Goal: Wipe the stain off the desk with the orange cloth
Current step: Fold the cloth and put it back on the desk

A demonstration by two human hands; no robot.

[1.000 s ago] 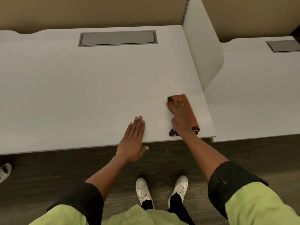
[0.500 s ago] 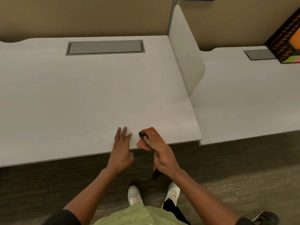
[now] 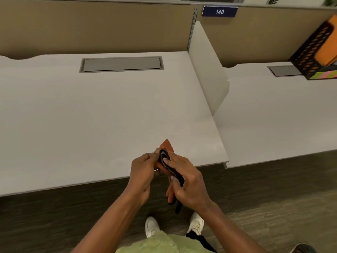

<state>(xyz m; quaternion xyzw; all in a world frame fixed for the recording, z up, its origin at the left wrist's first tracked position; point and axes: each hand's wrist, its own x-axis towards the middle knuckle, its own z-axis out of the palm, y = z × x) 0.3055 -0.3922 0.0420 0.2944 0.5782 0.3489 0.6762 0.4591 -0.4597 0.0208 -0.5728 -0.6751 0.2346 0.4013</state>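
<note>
The orange cloth [image 3: 167, 145], folded and edged in black, is held off the white desk [image 3: 91, 115] just above its front edge. My right hand [image 3: 187, 181] grips its lower part, with fingers laid along the black edge. My left hand [image 3: 144, 172] pinches the cloth's left side. The cloth's tip points away from me and its lower end hangs below my right hand. I see no stain on the desk surface.
A grey cable hatch [image 3: 121, 64] sits at the desk's back. A white divider panel [image 3: 207, 73] separates it from the neighbouring desk [image 3: 273, 110], which carries a black perforated box [image 3: 317, 52] at far right. Tan partition walls stand behind. Dark carpet lies below.
My right hand pulled the cloth from the desk's right corner toward me and lifted it. My left hand left the desk surface and now holds the cloth too.
</note>
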